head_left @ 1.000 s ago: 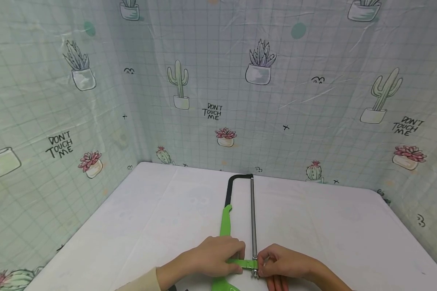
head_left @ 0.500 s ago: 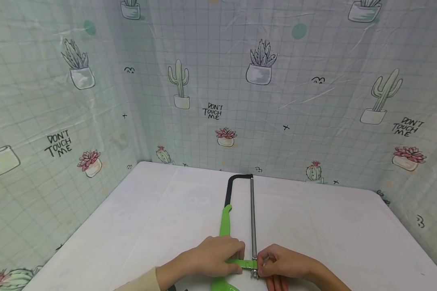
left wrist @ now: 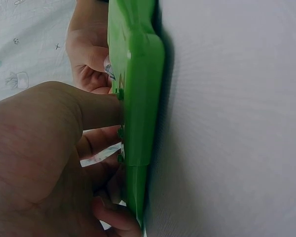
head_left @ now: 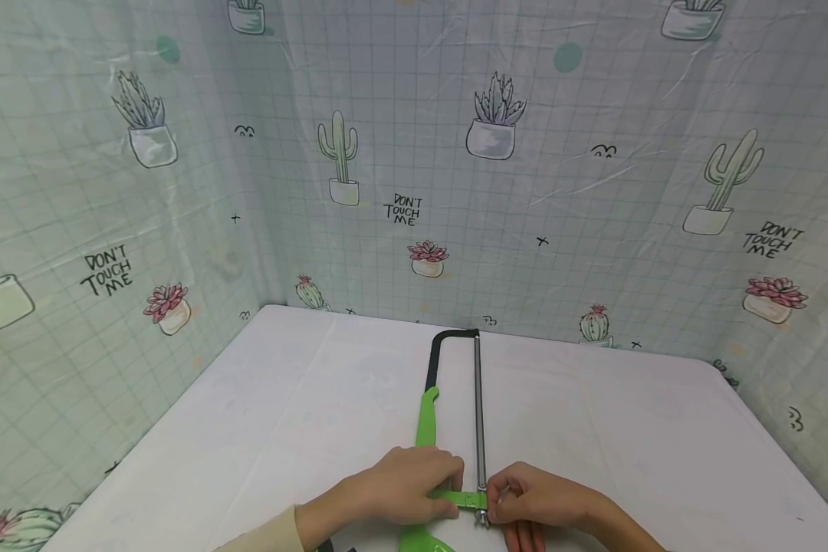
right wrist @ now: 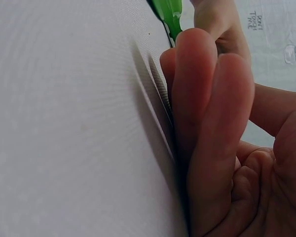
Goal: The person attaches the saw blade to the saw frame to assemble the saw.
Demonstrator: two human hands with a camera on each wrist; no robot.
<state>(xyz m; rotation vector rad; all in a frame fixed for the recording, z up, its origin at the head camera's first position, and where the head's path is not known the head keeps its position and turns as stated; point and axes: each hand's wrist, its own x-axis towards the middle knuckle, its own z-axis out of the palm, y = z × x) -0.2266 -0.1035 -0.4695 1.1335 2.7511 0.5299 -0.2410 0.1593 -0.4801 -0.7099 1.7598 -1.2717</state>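
A hacksaw (head_left: 426,418) with a green body and a black front bow lies on the white table. Its straight metal blade side (head_left: 479,414) runs along the right, with a small silver wing nut (head_left: 482,518) at the near end. My left hand (head_left: 414,481) grips the green frame, thumb and fingers curled around it near the short green crosspiece (head_left: 468,500). At that crosspiece's right end, my right hand (head_left: 541,494) pinches with thumb and index finger beside the wing nut. Its other fingers (right wrist: 219,128) extend low along the table. What lies between the pinching fingertips is mostly hidden.
The white table (head_left: 317,406) is enclosed at the back and sides by a hanging cloth (head_left: 414,153) printed with cacti. A small dark object (head_left: 326,546) shows at the bottom edge, partly hidden by the left forearm.
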